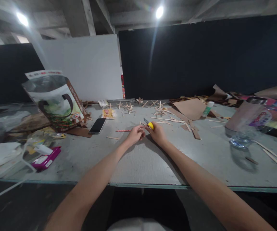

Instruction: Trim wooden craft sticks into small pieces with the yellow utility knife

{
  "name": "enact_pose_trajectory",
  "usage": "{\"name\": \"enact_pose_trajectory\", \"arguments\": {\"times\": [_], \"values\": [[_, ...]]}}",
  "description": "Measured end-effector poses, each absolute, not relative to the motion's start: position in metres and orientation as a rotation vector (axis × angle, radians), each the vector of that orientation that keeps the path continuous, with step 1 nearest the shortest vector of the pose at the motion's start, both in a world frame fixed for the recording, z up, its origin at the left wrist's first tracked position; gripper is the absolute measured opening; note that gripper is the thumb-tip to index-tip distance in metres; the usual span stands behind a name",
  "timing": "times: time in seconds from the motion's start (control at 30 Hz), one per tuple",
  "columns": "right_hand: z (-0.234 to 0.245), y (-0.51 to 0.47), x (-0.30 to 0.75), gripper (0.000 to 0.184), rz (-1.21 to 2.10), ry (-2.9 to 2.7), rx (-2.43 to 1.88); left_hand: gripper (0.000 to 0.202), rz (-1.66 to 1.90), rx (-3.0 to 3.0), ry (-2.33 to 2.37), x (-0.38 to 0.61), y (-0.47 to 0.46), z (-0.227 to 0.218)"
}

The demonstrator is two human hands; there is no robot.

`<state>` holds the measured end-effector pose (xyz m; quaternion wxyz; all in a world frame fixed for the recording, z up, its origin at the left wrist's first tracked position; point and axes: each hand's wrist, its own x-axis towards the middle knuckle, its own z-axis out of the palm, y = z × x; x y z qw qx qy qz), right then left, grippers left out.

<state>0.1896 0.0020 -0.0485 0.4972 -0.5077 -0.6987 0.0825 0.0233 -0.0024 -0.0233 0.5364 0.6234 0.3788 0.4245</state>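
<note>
My right hand is closed around a yellow utility knife, its blade pointing up and to the left. My left hand is curled in a pinch just left of the blade, fingers pressed on a small wooden stick piece I can barely make out. Both hands rest on the grey table near its middle. A red-and-white striped stick lies just left of my left hand. Several small crosses made of wooden sticks lie further back.
A black phone lies left of my hands, beside a large printed bag. A purple packet and plastic wrap sit at the left. Cardboard pieces, a glue bottle, a clear plastic bottle and loose sticks are on the right.
</note>
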Motion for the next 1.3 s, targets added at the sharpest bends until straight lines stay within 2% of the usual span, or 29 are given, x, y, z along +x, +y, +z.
{"name": "enact_pose_trajectory", "arguments": {"times": [0.2, 0.57, 0.77, 0.93, 1.3], "values": [[-0.049, 0.003, 0.188, 0.04, 0.228, -1.669, -1.25, 0.018, 0.952, 1.521, 0.897, 0.024, 0.0, -0.025], [-0.053, 0.001, 0.184, 0.028, 0.226, -1.662, -1.273, 0.019, 0.931, 1.56, 0.939, 0.025, 0.0, -0.025], [-0.053, 0.001, 0.184, 0.022, 0.243, -1.663, -1.289, 0.027, 0.912, 1.588, 0.961, 0.025, -0.002, -0.023], [-0.052, 0.004, 0.19, 0.018, 0.263, -1.638, -1.306, 0.024, 0.9, 1.598, 0.989, 0.025, -0.002, -0.023], [-0.054, 0.007, 0.194, 0.028, 0.342, -1.615, -1.222, 0.018, 0.902, 1.625, 0.986, 0.026, -0.003, -0.024]]}}
